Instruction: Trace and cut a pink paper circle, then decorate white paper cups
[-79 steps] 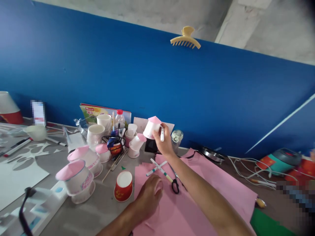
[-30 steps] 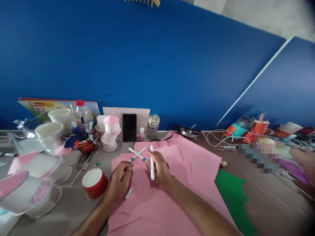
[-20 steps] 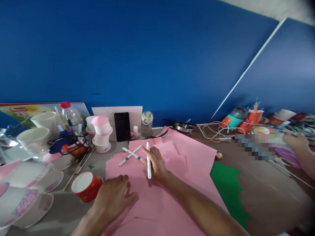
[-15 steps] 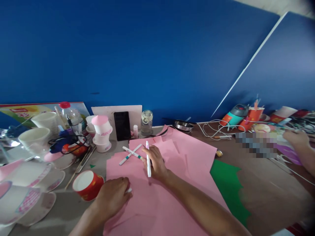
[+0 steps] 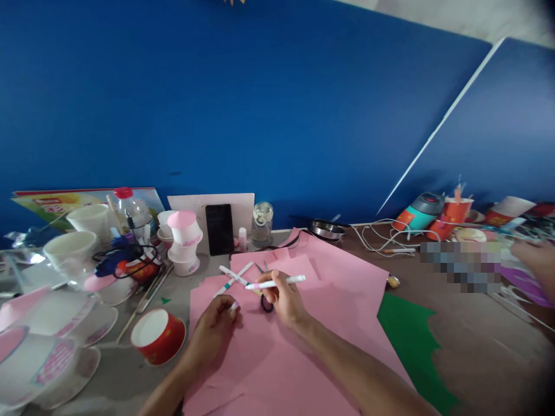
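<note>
My right hand holds a white marker in a pinch above the pink paper. The marker lies nearly level, its pink-banded end pointing left. Between the fingertips of my left hand is a small whitish marker cap. Two more white markers lie crossed on the paper, one of them an upper marker. Black-handled scissors rest under my right hand, partly hidden by it. Left of my left hand, a red paper cup leans on its side.
Left stand stacked white cups and decorated paper-cup shapes. Behind are a cup tower, a phone, a glass jar and a tape roll. Green paper lies right; another person's hand is far right.
The marker has turned from upright to nearly level in my right hand. My left hand has risen and moved right, showing the cap. The scissors are now more visible.
</note>
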Tool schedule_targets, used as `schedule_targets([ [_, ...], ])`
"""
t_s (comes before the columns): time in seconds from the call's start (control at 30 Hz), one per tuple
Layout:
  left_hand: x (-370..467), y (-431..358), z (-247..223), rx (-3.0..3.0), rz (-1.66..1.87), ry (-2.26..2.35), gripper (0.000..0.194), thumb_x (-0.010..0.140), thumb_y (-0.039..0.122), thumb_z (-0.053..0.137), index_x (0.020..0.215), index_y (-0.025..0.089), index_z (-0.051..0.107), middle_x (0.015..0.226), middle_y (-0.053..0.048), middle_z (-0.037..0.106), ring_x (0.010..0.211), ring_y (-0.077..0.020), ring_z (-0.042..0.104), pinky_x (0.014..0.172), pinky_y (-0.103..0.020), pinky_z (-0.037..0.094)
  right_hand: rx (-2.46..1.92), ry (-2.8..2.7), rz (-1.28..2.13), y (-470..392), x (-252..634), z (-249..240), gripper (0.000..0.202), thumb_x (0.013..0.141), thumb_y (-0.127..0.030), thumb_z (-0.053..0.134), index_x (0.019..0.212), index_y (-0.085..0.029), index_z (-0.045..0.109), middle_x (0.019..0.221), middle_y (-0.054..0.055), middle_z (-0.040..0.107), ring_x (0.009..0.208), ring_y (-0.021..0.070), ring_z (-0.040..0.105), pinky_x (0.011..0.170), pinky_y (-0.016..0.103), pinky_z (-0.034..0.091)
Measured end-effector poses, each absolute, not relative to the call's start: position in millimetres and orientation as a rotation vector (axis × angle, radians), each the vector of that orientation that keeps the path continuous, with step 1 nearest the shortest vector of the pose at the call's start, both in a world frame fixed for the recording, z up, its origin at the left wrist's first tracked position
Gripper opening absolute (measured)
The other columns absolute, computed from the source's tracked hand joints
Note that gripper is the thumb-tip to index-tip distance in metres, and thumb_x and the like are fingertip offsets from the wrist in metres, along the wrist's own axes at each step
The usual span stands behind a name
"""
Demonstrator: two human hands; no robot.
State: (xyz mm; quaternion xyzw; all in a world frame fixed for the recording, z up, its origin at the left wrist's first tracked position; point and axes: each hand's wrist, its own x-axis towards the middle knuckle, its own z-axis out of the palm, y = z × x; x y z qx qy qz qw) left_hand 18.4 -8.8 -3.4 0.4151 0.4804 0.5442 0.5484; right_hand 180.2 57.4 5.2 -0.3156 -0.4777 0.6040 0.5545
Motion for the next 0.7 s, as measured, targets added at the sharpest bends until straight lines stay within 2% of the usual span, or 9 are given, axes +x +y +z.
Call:
schedule_targets([
  [0.17,20.0,-10.3,-13.6,0.986,1.272,1.136,0.025,0.081,0.043,0.069,0.082,0.019,0.06,0.069,0.001,0.06,0.068,-0.0131,0.052,0.063,-0.025,0.041,-0.834,-1.233,1.405,56.4,181.3,9.1,0.052,0.085,-0.061,0.052,0.06,-0.016,0.062,0.04,-0.008,0.033,0.036,0.0064,0.026,0.038,0.02,0.017],
  [0.27,19.2,-9.0,-16.5,0.964,1.288,1.129,0.026,0.079,0.042,0.072,0.082,0.019,0.06,0.069,0.001,0.061,0.067,-0.0131,0.054,0.061,-0.024,0.042,-0.838,-1.259,1.391,58.8,181.4,9.6,0.051,0.085,-0.061,0.052,0.059,-0.017,0.058,0.039,-0.008,0.031,0.036,0.0063,0.024,0.037,0.02,0.018],
  [0.33,18.6,-7.4,-15.2,0.916,1.329,1.112,0.027,0.077,0.041,0.074,0.088,0.02,0.06,0.07,0.002,0.062,0.066,-0.0138,0.057,0.063,-0.027,0.045,-0.833,-1.257,1.382,59.8,181.6,7.8,0.049,0.086,-0.061,0.052,0.061,-0.018,0.058,0.039,-0.008,0.032,0.037,0.0068,0.026,0.037,0.02,0.021],
  [0.43,16.3,-5.5,-8.7,0.781,1.404,1.041,0.04,0.077,0.038,0.074,0.111,0.024,0.059,0.073,0.003,0.062,0.063,-0.0148,0.06,0.065,-0.031,0.05,-0.821,-1.265,1.347,56.3,183.7,6.7,0.042,0.087,-0.057,0.052,0.076,-0.018,0.062,0.047,-0.006,0.043,0.041,0.0086,0.035,0.042,0.021,0.03],
  [0.5,13.9,-5.4,-3.3,0.697,1.399,0.979,0.043,0.078,0.035,0.074,0.116,0.024,0.058,0.078,0.001,0.064,0.064,-0.0152,0.062,0.065,-0.032,0.051,-0.788,-1.393,1.24,50.0,186.2,9.3,0.036,0.09,-0.052,0.053,0.093,-0.019,0.065,0.063,-0.001,0.056,0.05,0.0111,0.046,0.048,0.024,0.039],
  [0.6,10.2,-6.1,1.8,0.592,1.389,0.908,0.031,0.079,0.032,0.074,0.106,0.023,0.062,0.088,-0.003,0.069,0.071,-0.0165,0.066,0.068,-0.032,0.052,-0.591,-1.718,0.889,38.1,188.7,16.2,0.033,0.094,-0.044,0.047,0.114,-0.021,0.062,0.087,0.006,0.064,0.073,0.019,0.06,0.067,0.033,0.05],
  [0.7,8.2,-5.2,1.2,0.493,1.442,0.875,0.023,0.077,0.029,0.077,0.093,0.022,0.063,0.088,-0.002,0.072,0.077,-0.0157,0.068,0.075,-0.031,0.054,-0.355,-1.875,0.576,29.3,186.2,18.9,0.038,0.096,-0.042,0.038,0.124,-0.023,0.056,0.086,0.007,0.064,0.078,0.0231,0.06,0.077,0.042,0.049],
])
